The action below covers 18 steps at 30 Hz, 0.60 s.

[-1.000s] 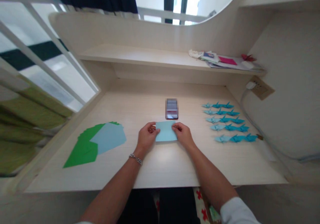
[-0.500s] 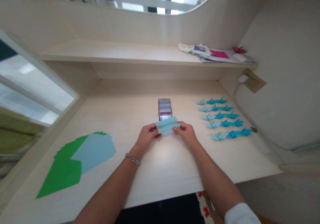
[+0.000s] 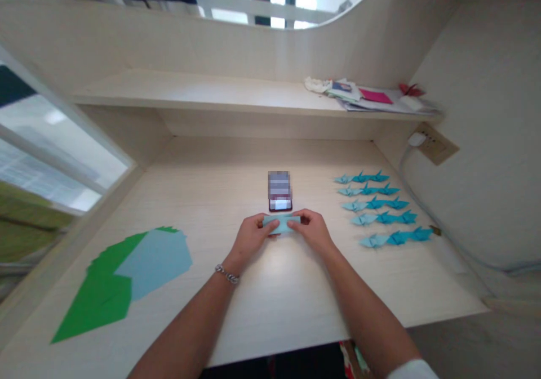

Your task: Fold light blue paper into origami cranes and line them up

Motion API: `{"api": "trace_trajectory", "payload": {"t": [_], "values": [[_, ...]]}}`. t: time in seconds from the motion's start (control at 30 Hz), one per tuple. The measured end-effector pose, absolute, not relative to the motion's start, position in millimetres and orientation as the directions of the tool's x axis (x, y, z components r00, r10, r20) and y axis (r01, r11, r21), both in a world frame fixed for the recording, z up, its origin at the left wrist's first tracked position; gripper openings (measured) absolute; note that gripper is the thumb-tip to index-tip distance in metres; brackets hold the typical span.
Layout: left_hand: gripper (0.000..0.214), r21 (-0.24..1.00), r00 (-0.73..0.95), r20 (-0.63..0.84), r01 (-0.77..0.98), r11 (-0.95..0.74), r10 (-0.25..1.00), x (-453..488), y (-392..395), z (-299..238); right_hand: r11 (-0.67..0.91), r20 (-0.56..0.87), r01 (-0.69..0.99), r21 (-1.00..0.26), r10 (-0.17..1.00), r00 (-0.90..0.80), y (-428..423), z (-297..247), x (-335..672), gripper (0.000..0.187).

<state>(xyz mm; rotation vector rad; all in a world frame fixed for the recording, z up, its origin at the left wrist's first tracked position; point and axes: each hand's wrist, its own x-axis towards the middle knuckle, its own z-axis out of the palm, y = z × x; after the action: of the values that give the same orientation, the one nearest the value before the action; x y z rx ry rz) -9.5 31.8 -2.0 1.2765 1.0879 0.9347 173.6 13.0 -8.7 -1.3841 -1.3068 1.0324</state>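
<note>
A small light blue sheet of origami paper [image 3: 281, 224], folded into a narrow strip, is held level between both hands just in front of a phone. My left hand [image 3: 255, 232] pinches its left end, thumb on top. At the right end my right hand [image 3: 311, 228] grips the same paper, its thumb pressing near the middle. The fingers behind the strip are mostly hidden. The phone [image 3: 280, 191] lies on the desk with its screen lit and blurred out.
Rows of blue folded paper cranes [image 3: 376, 204] stand at the right. Fanned green sheets [image 3: 95, 300] and light blue sheets [image 3: 158, 261] lie at the left. A cable [image 3: 456, 244] runs along the right wall from a socket [image 3: 435, 144]. Papers [image 3: 372, 97] rest on the shelf.
The paper strip has become narrower and flatter, and my hands have lowered it slightly toward me. Both thumbs now press on it. More of the phone shows. The view has tilted a little.
</note>
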Motion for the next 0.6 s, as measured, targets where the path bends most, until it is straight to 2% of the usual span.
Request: {"api": "trace_trajectory", "payload": {"t": [0.1,0.2,0.23,0.4,0.6], "values": [[0.027,0.993,0.241,-0.111,0.053,0.101,0.964,-10.7,31.0,-4.7,0.000,0.012,0.114,-0.993,0.994,0.104,15.8,-16.0,170.2,0.025],[0.025,0.995,0.230,-0.097,0.032,0.092,0.968,-12.4,30.0,-6.9,0.005,0.005,0.013,-1.000,0.999,0.032,14.1,-16.3,170.7,0.042],[0.025,0.996,0.225,-0.091,0.018,0.089,0.970,-12.9,29.6,-7.2,0.005,0.006,0.032,-0.999,1.000,0.023,13.3,-14.9,172.0,0.045],[0.028,0.994,0.214,-0.104,0.002,0.106,0.971,-15.1,26.8,-4.4,0.025,0.034,0.278,-0.960,0.999,0.029,10.8,-8.9,179.0,0.029],[0.037,0.995,0.224,-0.097,0.018,0.096,0.970,-15.3,23.6,-1.6,0.051,0.065,0.362,-0.931,0.998,0.027,8.9,-6.6,180.0,0.027]]}}
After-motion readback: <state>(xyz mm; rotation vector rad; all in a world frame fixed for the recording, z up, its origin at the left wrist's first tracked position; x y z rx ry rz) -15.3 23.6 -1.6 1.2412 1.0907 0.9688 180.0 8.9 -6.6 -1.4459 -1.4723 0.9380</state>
